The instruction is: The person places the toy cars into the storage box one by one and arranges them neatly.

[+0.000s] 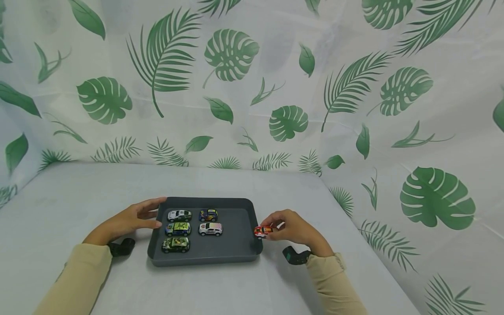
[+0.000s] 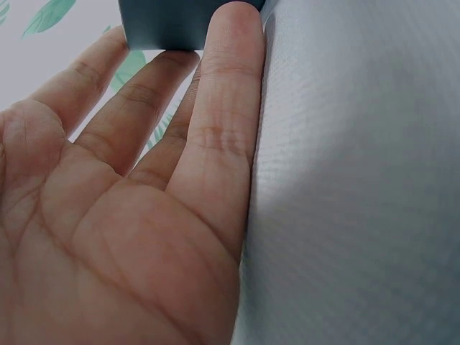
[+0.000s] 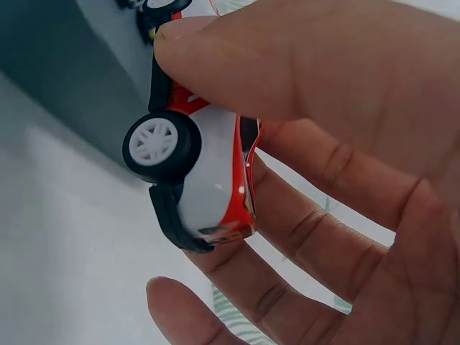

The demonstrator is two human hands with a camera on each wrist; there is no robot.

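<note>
A dark grey tray lies on the white table with several toy cars standing on its left and middle parts. My left hand is at the tray's left side, fingers extended and touching its outer wall. Between thumb and fingers, my right hand pinches a red and white toy car over the tray's right rim. In the right wrist view, this car's white-spoked wheel faces the camera and the thumb covers part of its side.
In the tray's left column stand a white and green car, a blue and yellow-green car and a camouflage car. Beside them are a dark blue car and a white car. A leaf-printed curtain hangs behind the table.
</note>
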